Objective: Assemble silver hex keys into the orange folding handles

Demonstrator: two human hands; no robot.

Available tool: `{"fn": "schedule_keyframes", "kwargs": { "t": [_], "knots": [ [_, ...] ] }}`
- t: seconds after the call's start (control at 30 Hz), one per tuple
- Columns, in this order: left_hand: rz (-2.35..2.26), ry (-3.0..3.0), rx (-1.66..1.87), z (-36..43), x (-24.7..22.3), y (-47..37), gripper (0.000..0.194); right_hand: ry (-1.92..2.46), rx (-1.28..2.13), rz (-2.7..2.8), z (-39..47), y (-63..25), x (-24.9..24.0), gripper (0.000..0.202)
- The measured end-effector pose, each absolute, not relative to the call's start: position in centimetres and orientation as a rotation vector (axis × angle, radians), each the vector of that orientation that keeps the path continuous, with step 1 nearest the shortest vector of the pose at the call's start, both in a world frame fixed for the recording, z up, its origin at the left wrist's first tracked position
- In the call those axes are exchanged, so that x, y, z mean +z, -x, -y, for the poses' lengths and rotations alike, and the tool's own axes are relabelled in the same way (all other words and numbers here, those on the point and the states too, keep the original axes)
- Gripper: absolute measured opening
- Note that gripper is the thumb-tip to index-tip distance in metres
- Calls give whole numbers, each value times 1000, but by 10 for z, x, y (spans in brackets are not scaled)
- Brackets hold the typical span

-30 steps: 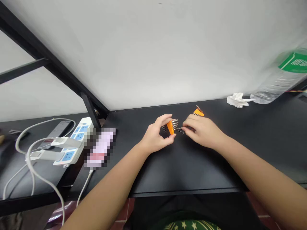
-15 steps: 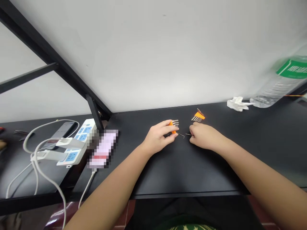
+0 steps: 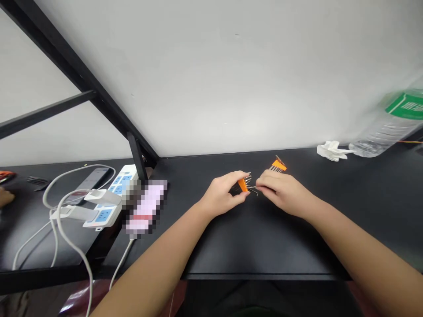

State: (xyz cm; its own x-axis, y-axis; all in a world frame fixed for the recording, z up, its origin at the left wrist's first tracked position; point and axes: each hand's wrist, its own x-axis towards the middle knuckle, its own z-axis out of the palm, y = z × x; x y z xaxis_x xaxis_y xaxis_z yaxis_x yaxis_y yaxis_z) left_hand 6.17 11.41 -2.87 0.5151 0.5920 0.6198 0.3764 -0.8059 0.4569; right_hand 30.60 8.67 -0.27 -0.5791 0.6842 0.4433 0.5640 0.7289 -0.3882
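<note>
My left hand (image 3: 220, 196) is closed around an orange holder (image 3: 243, 185) with several metal hex keys standing out of it. A thin hex key with a bent tip (image 3: 257, 194) pokes out low on its right side. Between the fingertips of my right hand (image 3: 282, 189) is a thin metal rod (image 3: 252, 187), whose left end meets the orange holder; whether it sits in a slot I cannot tell. Just behind my right hand, a second orange holder (image 3: 279, 165) with several metal bits lies on the black table (image 3: 228, 251), partly covered by the hand.
To the left are a white power strip (image 3: 110, 211) with plugs and cables, a charging phone (image 3: 147, 207) and another phone (image 3: 90, 182). A crumpled tissue (image 3: 332, 151) and a large plastic bottle (image 3: 380, 134) stand right. Another person's hand (image 3: 5, 197) shows far left.
My right hand has moved left, bringing the metal rod from a gap away up to the orange holder in my left hand. The view has shifted slightly.
</note>
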Motion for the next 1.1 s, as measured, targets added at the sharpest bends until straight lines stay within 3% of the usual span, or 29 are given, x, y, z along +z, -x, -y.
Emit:
{"fn": "schedule_keyframes", "kwargs": {
  "t": [0.47, 0.73, 1.1],
  "knots": [
    [-880, -2513, 1087, -112, -26, -60, 51, 979, 173, 2395, -84, -308, -4, 20],
    [-909, -2815, 889, -106, -25, -67, 55, 1020, -83, 2582, -70, -301, -6, 30],
    [-946, -2508, 1107, -107, -31, -66, 58, 955, 413, 2185, -78, -293, -7, 23]
  ]
}}
